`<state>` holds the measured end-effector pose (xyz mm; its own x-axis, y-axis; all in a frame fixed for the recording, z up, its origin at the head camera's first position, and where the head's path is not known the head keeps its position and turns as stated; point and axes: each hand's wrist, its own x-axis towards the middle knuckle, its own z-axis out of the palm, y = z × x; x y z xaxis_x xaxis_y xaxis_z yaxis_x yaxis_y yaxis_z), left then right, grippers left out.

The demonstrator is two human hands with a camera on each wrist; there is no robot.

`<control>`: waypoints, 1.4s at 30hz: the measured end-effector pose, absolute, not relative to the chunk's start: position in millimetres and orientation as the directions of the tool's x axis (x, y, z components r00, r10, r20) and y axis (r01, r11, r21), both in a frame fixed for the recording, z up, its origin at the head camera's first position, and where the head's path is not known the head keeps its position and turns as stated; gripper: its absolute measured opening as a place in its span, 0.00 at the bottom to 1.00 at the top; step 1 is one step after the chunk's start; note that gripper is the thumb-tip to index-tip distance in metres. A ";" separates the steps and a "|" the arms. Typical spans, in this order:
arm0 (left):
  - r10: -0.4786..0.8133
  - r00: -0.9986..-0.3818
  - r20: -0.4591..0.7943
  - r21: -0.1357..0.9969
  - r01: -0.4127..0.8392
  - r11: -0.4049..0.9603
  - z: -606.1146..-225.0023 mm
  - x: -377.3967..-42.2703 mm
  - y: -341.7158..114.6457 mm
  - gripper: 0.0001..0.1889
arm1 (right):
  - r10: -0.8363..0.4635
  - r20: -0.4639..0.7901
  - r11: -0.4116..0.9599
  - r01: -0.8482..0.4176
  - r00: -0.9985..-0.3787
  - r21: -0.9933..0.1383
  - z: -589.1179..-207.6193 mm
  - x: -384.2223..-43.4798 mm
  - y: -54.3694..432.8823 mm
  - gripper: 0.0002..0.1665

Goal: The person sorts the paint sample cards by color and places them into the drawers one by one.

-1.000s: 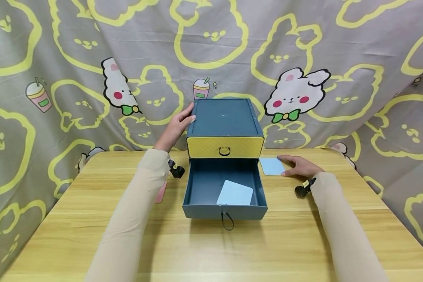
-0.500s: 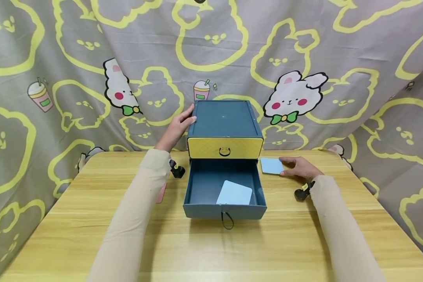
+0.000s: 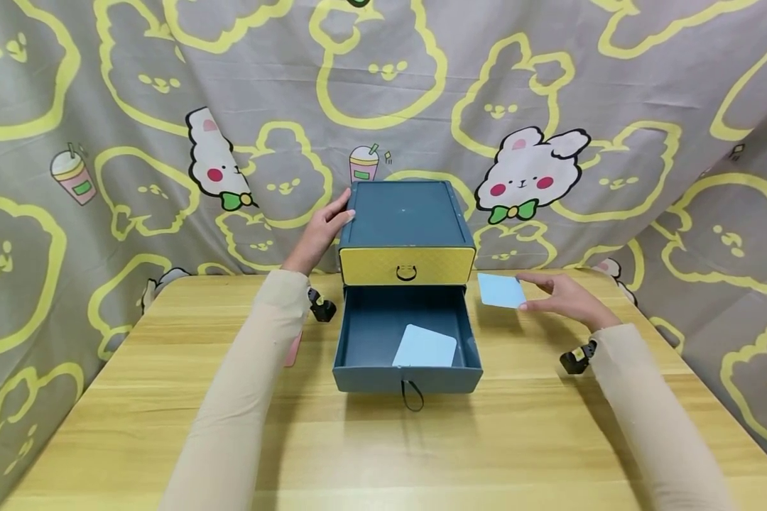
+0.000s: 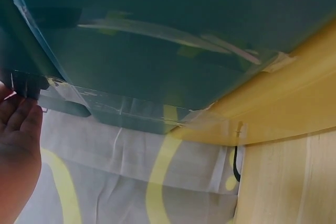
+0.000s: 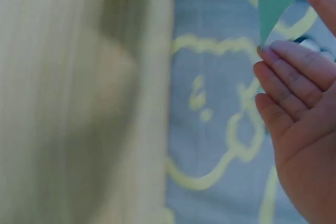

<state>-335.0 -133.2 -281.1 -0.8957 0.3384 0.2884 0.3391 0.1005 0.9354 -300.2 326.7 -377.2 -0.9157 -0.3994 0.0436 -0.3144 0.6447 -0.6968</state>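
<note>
A dark blue two-drawer box [image 3: 405, 213] stands at the table's back, its yellow upper drawer [image 3: 371, 266] pushed in and its lower drawer [image 3: 367, 341] pulled out. Inside the lower drawer lies a pale blue card [image 3: 425, 346] with rounded corners. My left hand [image 3: 319, 231] rests its fingers and thumb on the box's upper left edge; the left wrist view shows fingertips [image 4: 31, 111] at that edge. To the right of the box, my right hand [image 3: 565, 298] pinches a light blue card [image 3: 500, 291] by its right edge, raised above the table.
A pink card [image 3: 292, 351] lies on the wooden table [image 3: 383, 461] left of the drawer, partly behind the left sleeve. Black loop pulls [image 3: 412, 397] hang on both drawers. A patterned curtain [image 3: 281, 85] closes off the back and sides.
My right hand, first at the light blue card on the table, has lifted it and drawn it slightly right. The left hand stays on the box; both drawers have not moved.
</note>
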 end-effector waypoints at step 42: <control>0.346 -0.895 0.282 0.932 0.341 0.121 -278.9 -332.8 -133.6 0.34 | -0.515 0.247 0.660 -0.563 -0.821 -0.498 -318.4 -201.9 167.2 0.44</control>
<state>-332.8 -133.6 -278.9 -0.8947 0.3462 0.2822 0.3407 0.1206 0.9324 -201.9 167.2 -318.4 -0.8209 -0.5151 0.2466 -0.5634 0.6596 -0.4975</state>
